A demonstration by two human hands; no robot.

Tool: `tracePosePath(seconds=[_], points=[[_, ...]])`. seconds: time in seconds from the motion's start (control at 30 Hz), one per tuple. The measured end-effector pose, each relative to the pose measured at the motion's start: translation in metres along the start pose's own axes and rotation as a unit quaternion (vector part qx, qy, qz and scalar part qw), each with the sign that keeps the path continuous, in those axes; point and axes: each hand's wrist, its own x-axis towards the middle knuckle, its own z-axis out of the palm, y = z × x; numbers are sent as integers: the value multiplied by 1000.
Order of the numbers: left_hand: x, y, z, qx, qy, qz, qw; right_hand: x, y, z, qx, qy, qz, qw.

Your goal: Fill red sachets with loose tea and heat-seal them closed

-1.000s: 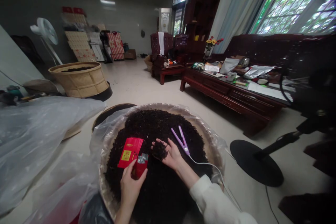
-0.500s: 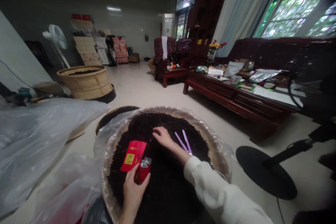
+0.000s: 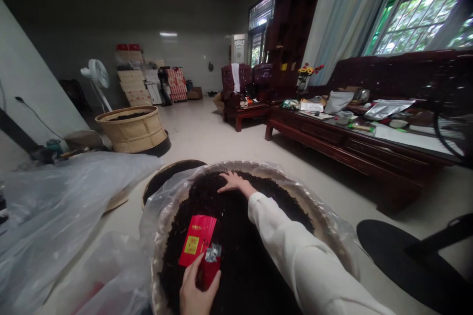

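My left hand [image 3: 195, 289] is closed around a small red packet [image 3: 212, 269], whose silvery inner mouth faces up. Just beyond it, a fanned stack of flat red packets [image 3: 198, 240] with a yellow label lies on dark, dried tea-like leaves [image 3: 240, 236]. These leaves fill a wide round basket [image 3: 158, 251] lined with clear plastic. At the far side of the heap, my right hand [image 3: 236, 182] rests on the leaves with its fingers spread; their tips partly blend into the leaves.
A second round tray [image 3: 155, 179] sits behind the basket's left side. Plastic sheeting [image 3: 62, 206] covers the floor at left. A tall woven basket [image 3: 135, 130] and a white fan [image 3: 96, 75] stand farther back. At right are a cluttered low table [image 3: 354, 147] and a black stand base [image 3: 399, 251].
My right hand has reached farther out over the leaves and spread its fingers. The purple tongs are now hidden behind my sleeve. My left hand keeps the red packet. The view has shifted.
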Motion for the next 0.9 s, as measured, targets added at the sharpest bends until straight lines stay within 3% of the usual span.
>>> tracePosePath(seconds=[0.1,0.23,0.37,0.43,0.53,0.6,0.7,0.77,0.9], points=[[2,5,1,-8,12,-21,1000,-20,1,-1,-19,10,-37,999],[9,15,0,-7,11,-33,999,-68,3,10,-37,32,-80,996],[15,18,-4,5,22,-35,999,-105,6,16,-23,42,-175,983],[16,20,-6,6,24,-36,999,-102,4,13,-1,61,-183,981],[16,23,-7,9,25,-35,999,-75,-6,8,40,87,-85,992],[13,24,-7,12,28,-31,999,-56,-14,9,60,63,-19,996],[11,25,-8,9,28,-34,999,-52,-22,20,61,35,-12,997],[11,26,-8,6,23,-45,999,-70,-24,30,44,34,-39,998],[15,38,-7,6,21,-51,998,-138,-22,50,-27,52,-151,987]])
